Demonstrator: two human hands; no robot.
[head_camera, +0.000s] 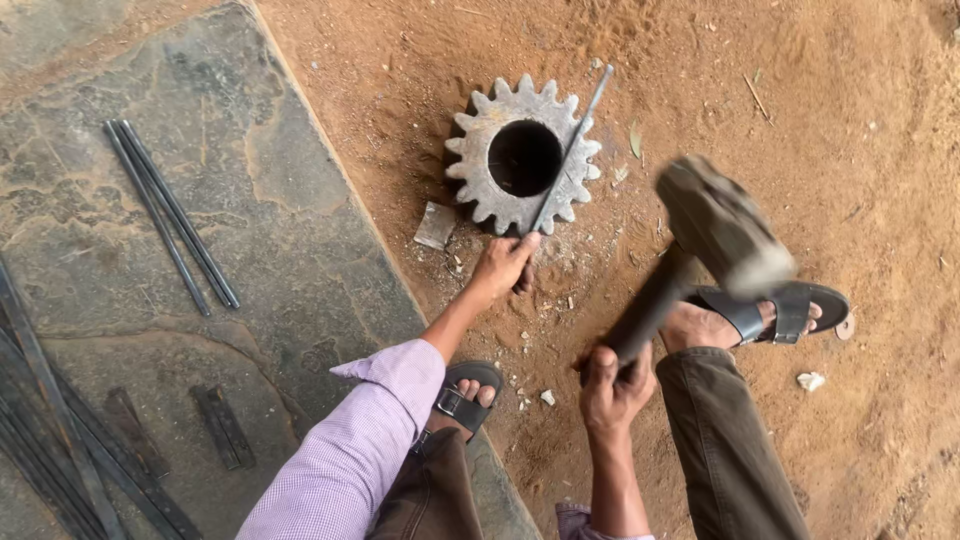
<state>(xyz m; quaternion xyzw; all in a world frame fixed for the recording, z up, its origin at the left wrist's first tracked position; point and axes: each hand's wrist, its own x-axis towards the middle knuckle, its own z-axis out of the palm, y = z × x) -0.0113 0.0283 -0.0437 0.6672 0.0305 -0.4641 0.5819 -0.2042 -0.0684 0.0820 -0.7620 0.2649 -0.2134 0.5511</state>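
I see L hand (503, 262) gripping thin rod (570, 150) laid across gear (523, 155); R hand (612, 385) closed on raised hammer (722, 228), head blurred.

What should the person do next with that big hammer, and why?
Probably bring the hammer down onto the thin rod. The right hand holds it raised, and the left hand holds the rod's near end, steadying it across the gear.
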